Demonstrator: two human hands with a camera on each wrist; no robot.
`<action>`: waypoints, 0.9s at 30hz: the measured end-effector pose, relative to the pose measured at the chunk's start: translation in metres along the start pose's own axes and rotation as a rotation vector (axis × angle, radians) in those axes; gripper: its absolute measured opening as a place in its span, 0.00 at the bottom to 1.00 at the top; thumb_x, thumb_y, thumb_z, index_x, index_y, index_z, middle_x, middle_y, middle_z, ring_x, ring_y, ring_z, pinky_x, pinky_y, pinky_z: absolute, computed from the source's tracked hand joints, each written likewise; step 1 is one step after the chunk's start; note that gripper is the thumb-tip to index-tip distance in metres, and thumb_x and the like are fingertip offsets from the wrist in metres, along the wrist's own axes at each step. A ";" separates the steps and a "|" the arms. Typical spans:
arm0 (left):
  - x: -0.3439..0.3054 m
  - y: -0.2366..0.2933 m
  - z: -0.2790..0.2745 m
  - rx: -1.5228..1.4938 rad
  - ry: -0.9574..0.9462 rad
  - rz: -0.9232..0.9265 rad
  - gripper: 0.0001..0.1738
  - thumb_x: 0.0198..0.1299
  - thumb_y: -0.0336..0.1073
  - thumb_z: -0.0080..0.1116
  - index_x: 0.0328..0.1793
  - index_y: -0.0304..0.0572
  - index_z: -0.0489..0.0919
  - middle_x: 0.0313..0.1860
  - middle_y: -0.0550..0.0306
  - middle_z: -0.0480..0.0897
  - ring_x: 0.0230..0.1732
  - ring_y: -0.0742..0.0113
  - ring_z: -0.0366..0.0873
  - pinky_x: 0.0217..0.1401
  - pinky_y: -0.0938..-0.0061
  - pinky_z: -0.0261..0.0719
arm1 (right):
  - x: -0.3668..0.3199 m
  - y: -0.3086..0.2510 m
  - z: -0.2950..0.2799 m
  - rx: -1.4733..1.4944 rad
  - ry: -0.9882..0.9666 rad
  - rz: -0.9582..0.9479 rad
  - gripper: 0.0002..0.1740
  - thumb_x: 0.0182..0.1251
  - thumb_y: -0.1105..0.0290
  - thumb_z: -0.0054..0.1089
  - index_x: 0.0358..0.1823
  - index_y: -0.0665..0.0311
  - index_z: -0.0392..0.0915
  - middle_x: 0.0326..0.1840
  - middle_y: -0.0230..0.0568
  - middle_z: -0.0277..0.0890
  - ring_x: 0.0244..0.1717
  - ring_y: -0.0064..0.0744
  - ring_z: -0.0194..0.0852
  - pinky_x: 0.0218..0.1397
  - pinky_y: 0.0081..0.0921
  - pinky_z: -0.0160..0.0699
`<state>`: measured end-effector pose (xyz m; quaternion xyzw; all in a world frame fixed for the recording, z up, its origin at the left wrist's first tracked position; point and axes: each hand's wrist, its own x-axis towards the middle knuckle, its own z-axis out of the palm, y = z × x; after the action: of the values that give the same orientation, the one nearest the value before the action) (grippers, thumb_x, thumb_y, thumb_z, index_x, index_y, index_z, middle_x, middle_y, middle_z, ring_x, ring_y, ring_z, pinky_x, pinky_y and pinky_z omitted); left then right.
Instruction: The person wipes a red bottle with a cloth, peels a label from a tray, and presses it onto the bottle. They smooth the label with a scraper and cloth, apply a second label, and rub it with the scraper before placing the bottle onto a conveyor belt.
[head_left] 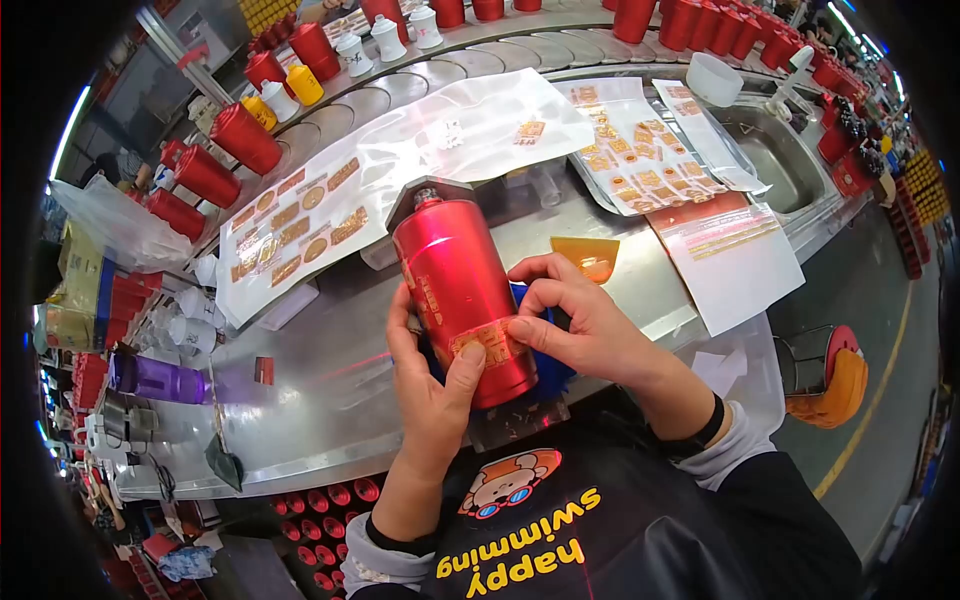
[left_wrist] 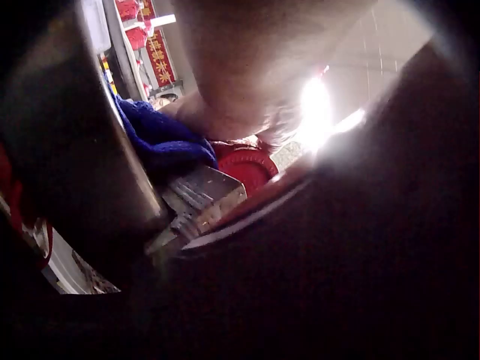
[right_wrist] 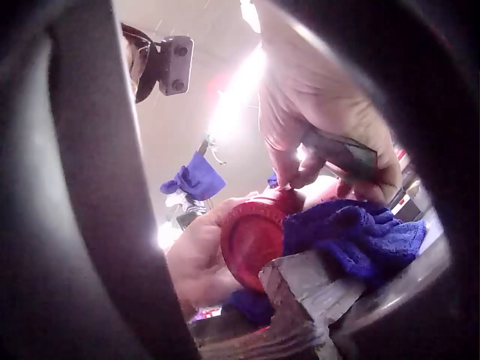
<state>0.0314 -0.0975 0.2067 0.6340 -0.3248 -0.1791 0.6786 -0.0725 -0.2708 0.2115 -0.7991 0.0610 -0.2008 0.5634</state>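
A glossy red bottle (head_left: 455, 270) lies tilted in front of me, its silver threaded neck pointing away. Gold lettering runs along its side, and a gold sticker (head_left: 495, 345) sits near its base. My left hand (head_left: 430, 385) grips the bottle from the left, thumb over the sticker. On the other side my right hand (head_left: 585, 320) has its thumb at the sticker's right edge. A dark flat piece (right_wrist: 349, 155) shows in the curled fingers of that hand in the right wrist view. Blue cloth (right_wrist: 356, 236) and a worn block (right_wrist: 304, 289) are by the bottle's round base.
Sheets of gold stickers (head_left: 315, 215) lie at the left, with more on a tray (head_left: 645, 150) at the right. An amber translucent piece (head_left: 590, 258) is beyond my right hand. A purple bottle (head_left: 160, 378) stands far left; a sink (head_left: 775, 150) is far right. Red bottles (head_left: 245, 140) line the conveyor behind.
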 end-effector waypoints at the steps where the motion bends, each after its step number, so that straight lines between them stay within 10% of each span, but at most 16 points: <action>1: 0.000 0.001 0.000 0.003 0.003 0.001 0.47 0.65 0.40 0.62 0.81 0.32 0.47 0.75 0.46 0.58 0.73 0.60 0.62 0.75 0.66 0.62 | 0.000 0.001 0.000 -0.014 0.006 -0.013 0.12 0.65 0.62 0.68 0.34 0.63 0.78 0.59 0.51 0.68 0.63 0.45 0.68 0.63 0.36 0.68; 5: -0.010 -0.001 -0.002 0.216 0.008 0.203 0.50 0.63 0.46 0.65 0.80 0.32 0.48 0.77 0.42 0.59 0.75 0.54 0.60 0.78 0.58 0.55 | -0.003 0.006 -0.004 -0.198 0.106 -0.099 0.09 0.66 0.67 0.65 0.45 0.62 0.79 0.62 0.55 0.69 0.63 0.45 0.69 0.63 0.36 0.69; 8: -0.027 0.023 -0.001 1.062 -0.137 0.573 0.51 0.61 0.51 0.67 0.80 0.32 0.51 0.77 0.35 0.60 0.76 0.44 0.60 0.80 0.47 0.45 | -0.007 0.008 -0.006 -0.140 0.261 -0.045 0.16 0.67 0.73 0.61 0.56 0.60 0.78 0.64 0.58 0.71 0.58 0.42 0.74 0.61 0.32 0.72; 14: -0.021 -0.003 -0.007 0.958 -0.035 0.642 0.53 0.56 0.52 0.72 0.77 0.29 0.56 0.73 0.28 0.67 0.73 0.32 0.65 0.77 0.37 0.49 | -0.016 -0.019 -0.005 0.363 0.187 0.013 0.31 0.76 0.76 0.51 0.77 0.66 0.53 0.58 0.42 0.78 0.55 0.22 0.76 0.59 0.20 0.74; 19: -0.029 -0.023 -0.012 0.840 0.035 0.621 0.54 0.58 0.56 0.68 0.77 0.25 0.55 0.70 0.23 0.67 0.71 0.28 0.67 0.76 0.36 0.54 | -0.017 -0.007 0.016 0.474 0.178 0.137 0.19 0.74 0.70 0.58 0.61 0.69 0.68 0.47 0.37 0.78 0.48 0.18 0.74 0.53 0.21 0.76; 27: -0.032 -0.001 -0.007 1.224 -0.081 0.686 0.40 0.64 0.44 0.62 0.78 0.38 0.58 0.74 0.38 0.69 0.78 0.35 0.57 0.80 0.34 0.33 | -0.019 0.005 0.013 0.411 0.180 0.152 0.17 0.74 0.68 0.58 0.58 0.67 0.71 0.45 0.36 0.79 0.46 0.19 0.75 0.50 0.21 0.77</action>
<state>0.0131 -0.0716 0.1988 0.7566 -0.5739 0.2368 0.2054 -0.0839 -0.2548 0.1985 -0.6395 0.1289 -0.2362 0.7202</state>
